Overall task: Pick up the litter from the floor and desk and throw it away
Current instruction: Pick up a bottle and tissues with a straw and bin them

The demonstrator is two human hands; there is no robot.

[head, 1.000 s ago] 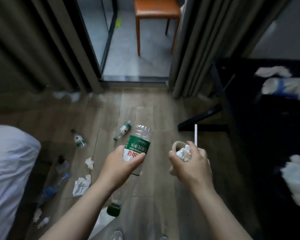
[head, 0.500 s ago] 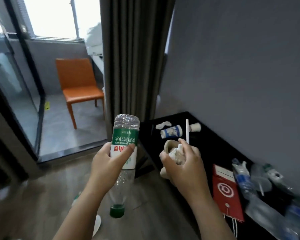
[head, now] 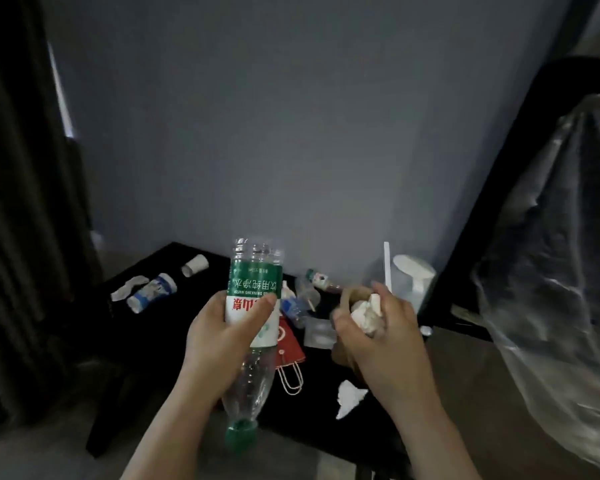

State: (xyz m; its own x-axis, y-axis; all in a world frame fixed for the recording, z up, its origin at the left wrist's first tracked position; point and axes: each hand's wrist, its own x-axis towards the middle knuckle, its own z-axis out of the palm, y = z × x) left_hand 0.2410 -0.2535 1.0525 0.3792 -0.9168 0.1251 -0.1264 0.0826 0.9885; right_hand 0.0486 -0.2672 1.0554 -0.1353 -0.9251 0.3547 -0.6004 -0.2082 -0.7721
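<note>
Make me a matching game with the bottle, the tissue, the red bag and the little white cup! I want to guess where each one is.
Things:
1. water bottle
2. crumpled tissue
3. red paper bag
4. white paper cup

Places:
A. lying on its side at the far end of the black desk
B. upside down in the left hand
C. flat on the desk, handles toward the person
D. bunched in the right hand

Pairs: 1-B, 2-D, 3-C, 4-A

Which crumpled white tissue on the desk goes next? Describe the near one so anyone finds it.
Start at the black desk along the grey wall. At its near edge, below the right hand, lies a crumpled white tissue. It lies alone, right of the red paper bag.
</note>
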